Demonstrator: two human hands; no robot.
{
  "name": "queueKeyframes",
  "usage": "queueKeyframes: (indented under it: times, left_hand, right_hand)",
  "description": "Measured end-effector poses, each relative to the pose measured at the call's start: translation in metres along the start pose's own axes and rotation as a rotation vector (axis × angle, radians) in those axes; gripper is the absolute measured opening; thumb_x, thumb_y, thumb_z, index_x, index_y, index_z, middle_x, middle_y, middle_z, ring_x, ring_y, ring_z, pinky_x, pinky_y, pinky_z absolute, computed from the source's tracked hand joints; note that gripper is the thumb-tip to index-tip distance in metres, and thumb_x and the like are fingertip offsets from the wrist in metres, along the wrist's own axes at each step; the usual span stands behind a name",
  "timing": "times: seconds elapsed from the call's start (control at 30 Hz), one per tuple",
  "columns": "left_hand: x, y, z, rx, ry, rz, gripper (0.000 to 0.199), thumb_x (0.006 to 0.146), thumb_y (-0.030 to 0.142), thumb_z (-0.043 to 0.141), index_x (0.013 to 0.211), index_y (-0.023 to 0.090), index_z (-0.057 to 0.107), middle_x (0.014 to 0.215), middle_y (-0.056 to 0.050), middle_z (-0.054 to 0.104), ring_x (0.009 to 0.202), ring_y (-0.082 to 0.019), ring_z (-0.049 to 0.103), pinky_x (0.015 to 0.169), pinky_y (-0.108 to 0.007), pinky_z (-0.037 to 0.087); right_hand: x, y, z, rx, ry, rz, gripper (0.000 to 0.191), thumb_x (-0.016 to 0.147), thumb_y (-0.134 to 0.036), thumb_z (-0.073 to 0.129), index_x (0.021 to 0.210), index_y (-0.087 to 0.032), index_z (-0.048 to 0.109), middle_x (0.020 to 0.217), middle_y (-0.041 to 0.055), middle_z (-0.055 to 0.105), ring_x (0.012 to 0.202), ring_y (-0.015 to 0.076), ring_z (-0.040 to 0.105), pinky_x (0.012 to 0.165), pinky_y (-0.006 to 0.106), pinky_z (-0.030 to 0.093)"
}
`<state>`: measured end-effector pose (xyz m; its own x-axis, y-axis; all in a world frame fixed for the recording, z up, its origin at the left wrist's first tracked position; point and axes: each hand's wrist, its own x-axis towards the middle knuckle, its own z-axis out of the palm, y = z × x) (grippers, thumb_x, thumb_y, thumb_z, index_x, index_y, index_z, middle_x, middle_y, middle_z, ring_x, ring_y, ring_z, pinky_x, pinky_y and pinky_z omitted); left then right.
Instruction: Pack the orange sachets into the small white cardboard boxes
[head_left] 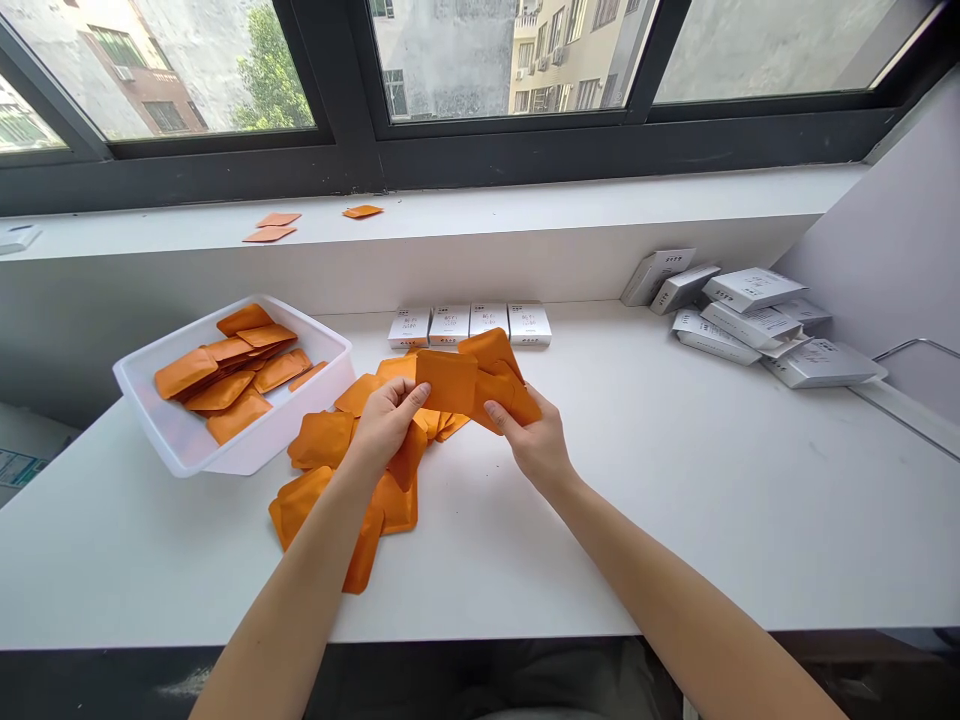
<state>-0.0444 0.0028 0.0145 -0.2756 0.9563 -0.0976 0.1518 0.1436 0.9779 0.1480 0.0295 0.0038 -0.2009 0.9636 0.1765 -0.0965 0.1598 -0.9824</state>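
My left hand [386, 422] pinches a flat orange sachet [447, 381] between thumb and fingers, above the table. My right hand [534, 438] grips more orange sachets [501, 392], which overlap the first one at its right edge. Under both hands, a loose heap of orange sachets [321, 440] spreads over the white table [675, 520]. To the left, a white plastic tray [177, 435] holds several similar sachets [238, 415], and neither hand touches it.
A row of small white boxes [469, 324] stands behind the hands. Several grey-white boxes [750, 318] lie piled at the right. A few orange sachets [277, 220] rest on the window sill, and a metal rail [919, 347] runs along the right.
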Motion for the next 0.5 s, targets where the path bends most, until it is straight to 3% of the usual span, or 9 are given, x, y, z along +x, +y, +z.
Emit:
queueKeyframes:
  times: [0.37, 0.5]
  left_hand:
    - [0.0017, 0.0002, -0.0005, 0.029, 0.025, 0.042, 0.040, 0.077, 0.056, 0.063, 0.085, 0.017, 0.060, 0.069, 0.003, 0.057, 0.052, -0.008, 0.046, 0.050, -0.019, 0.037]
    - [-0.0025, 0.0050, 0.0029, 0.019, 0.009, 0.043, 0.039, 0.077, 0.056, 0.063, 0.083, 0.017, 0.061, 0.061, 0.004, 0.055, 0.046, -0.007, 0.044, 0.047, -0.020, 0.037]
  right_hand:
    - [-0.0018, -0.0021, 0.0000, 0.004, -0.024, -0.022, 0.030, 0.082, -0.036, 0.066, 0.109, -0.024, 0.065, 0.104, 0.0032, 0.071, 0.099, 0.0224, 0.065, 0.086, 0.036, 0.053]
    - [-0.0023, -0.0014, 0.0006, 0.012, -0.045, -0.016, 0.031, 0.082, -0.035, 0.066, 0.111, -0.024, 0.064, 0.102, 0.0033, 0.071, 0.096, 0.0217, 0.065, 0.083, 0.034, 0.054]
